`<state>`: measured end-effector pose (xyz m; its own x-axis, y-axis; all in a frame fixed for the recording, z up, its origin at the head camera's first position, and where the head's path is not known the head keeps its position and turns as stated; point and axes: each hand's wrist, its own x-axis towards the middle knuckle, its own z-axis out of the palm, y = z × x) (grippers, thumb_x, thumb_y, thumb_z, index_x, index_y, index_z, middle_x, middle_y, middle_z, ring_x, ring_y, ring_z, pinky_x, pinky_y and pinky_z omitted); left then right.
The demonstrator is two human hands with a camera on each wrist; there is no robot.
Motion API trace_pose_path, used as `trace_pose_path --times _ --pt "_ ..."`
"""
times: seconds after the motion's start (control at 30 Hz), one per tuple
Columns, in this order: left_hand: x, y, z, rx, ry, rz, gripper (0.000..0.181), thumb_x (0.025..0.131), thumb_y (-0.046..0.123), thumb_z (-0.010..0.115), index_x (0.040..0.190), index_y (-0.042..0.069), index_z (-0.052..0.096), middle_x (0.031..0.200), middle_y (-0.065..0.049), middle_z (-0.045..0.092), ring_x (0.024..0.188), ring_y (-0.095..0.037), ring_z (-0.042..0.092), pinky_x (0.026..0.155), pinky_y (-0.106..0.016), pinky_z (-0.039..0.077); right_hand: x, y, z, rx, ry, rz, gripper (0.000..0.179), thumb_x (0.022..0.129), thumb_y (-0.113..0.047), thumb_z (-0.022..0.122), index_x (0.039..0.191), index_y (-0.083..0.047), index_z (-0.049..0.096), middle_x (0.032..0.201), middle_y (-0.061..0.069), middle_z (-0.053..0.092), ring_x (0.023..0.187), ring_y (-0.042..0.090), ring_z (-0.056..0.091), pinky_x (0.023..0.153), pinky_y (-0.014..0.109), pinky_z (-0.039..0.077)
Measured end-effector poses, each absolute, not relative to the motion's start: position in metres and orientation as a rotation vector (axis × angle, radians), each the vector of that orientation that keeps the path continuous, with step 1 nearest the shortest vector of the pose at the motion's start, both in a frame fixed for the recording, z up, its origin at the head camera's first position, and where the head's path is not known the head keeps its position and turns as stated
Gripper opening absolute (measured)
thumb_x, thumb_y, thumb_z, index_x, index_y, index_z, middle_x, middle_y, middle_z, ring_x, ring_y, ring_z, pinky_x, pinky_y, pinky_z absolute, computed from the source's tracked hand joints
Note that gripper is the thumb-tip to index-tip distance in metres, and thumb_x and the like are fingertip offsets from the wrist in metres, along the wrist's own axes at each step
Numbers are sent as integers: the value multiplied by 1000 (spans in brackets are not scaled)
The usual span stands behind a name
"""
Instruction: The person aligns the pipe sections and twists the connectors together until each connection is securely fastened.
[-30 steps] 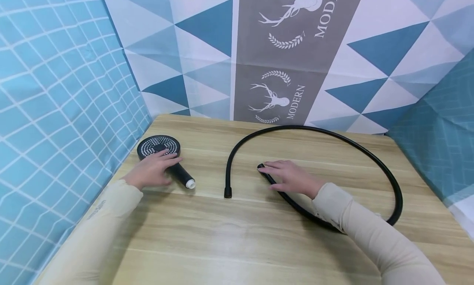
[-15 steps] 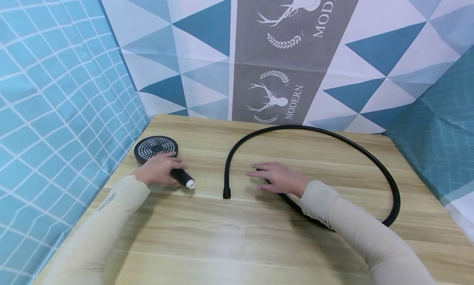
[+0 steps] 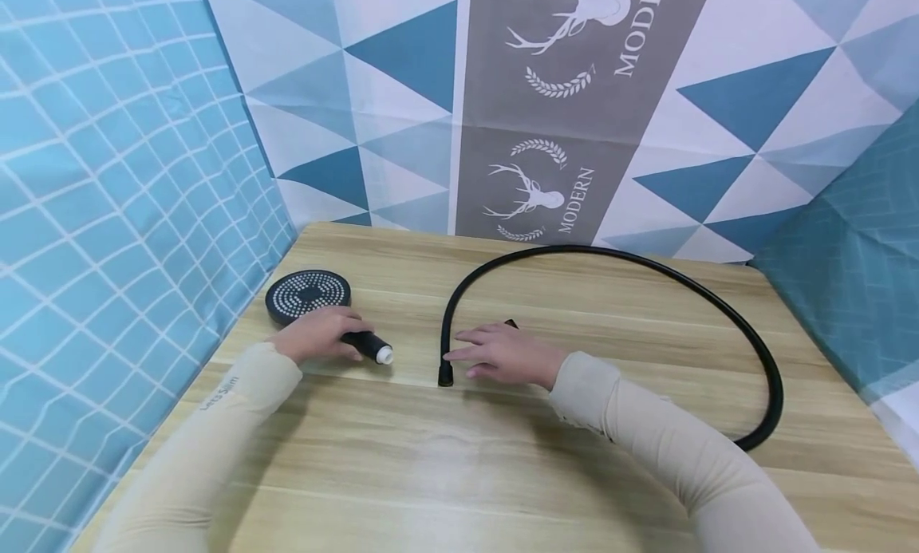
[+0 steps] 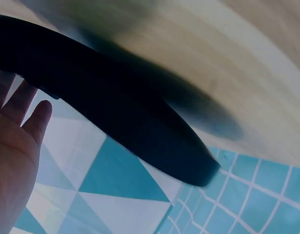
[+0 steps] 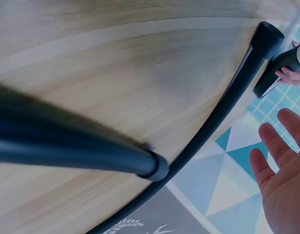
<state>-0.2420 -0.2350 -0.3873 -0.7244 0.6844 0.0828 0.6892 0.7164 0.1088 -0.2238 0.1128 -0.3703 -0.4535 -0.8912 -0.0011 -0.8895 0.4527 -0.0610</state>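
A black handheld shower head (image 3: 309, 294) lies at the left of the table, its round sprayer face up. My left hand (image 3: 319, 335) grips its handle, fingers curled around it, leaving the white threaded tip (image 3: 385, 355) bare. The left wrist view shows the dark shower head body (image 4: 121, 97) across the fingers. My right hand (image 3: 506, 355) reaches over the table with fingers extended, the fingertips right by the connector end (image 3: 445, 373) of a black shower hose (image 3: 763, 353). The hose's other end (image 3: 511, 324) pokes out behind that hand; the forearm hides some of the loop.
The hose curves in a wide loop over the right half of the wooden table (image 3: 402, 457). Blue tile-patterned cloth (image 3: 108, 218) hangs along the left side, and a triangle-patterned cloth (image 3: 402, 58) stands behind the table.
My right hand has moved left from one hose end to the connector at the other. My left hand has taken hold of the handle, and the shower head has shifted slightly right.
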Motion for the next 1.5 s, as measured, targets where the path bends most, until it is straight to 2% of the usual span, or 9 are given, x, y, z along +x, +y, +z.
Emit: trace_pose_path --times 0.17,0.47,0.7,0.9,1.0,1.1,1.23,1.37,1.5 --pt "-239 -225 -391 -1155 -2870 -196 46 77 36 80 111 6 70 98 -10 67 88 -26 64 82 -44 52 -224 106 -371 -1633 2637 -85 42 95 -27 62 136 -20 58 142 14 51 126 33 52 104 50 40" --pt "-238 -217 -398 -1063 -2898 -313 43 82 28 78 113 1 66 109 -15 67 100 -29 64 89 -45 50 -224 99 -371 -1614 2627 -78 43 95 -30 61 137 -20 57 143 14 50 128 33 50 105 51 39" --pt "-234 -219 -400 -1099 -2910 -340 44 90 33 68 122 4 63 102 -13 67 91 -27 64 80 -45 51 -225 95 -375 -1624 2608 -69 43 95 -30 61 138 -21 56 144 13 49 129 32 50 105 52 38" --pt "-231 -217 -399 -1096 -2993 -392 45 94 32 62 130 5 59 118 -17 65 108 -34 63 91 -49 48 -228 89 -377 -1567 2529 -197 48 92 -29 67 138 -18 56 146 16 47 133 33 45 108 51 35" --pt "-231 -214 -399 -1178 -2942 -406 44 96 28 60 134 7 55 122 -18 64 111 -35 62 93 -49 48 -230 87 -377 -1520 2491 -271 52 89 -26 71 137 -15 57 145 18 46 134 34 43 109 50 34" --pt "-231 -211 -400 -1261 -2881 -371 45 95 25 62 136 9 53 110 -17 67 98 -32 65 84 -47 51 -233 83 -379 -1490 2483 -289 52 86 -20 74 136 -14 58 145 18 47 134 35 43 109 50 34" --pt "-228 -210 -401 -1274 -2858 -358 51 90 21 69 137 10 54 97 -13 65 83 -25 62 74 -43 51 -236 80 -385 -1473 2489 -278 51 85 -15 75 133 -16 61 145 16 48 135 36 42 109 52 33" --pt "-230 -212 -404 -1241 -2857 -380 54 89 21 69 139 11 51 95 -11 65 79 -20 60 71 -39 51 -235 77 -387 -1475 2501 -240 49 85 -16 74 132 -19 62 144 13 49 136 37 41 110 52 32" --pt "-232 -213 -404 -1202 -2886 -376 54 93 26 64 142 10 48 96 -13 66 80 -23 61 72 -42 50 -235 74 -385 -1472 2500 -213 47 86 -18 73 132 -19 62 145 13 48 136 37 39 111 51 31"
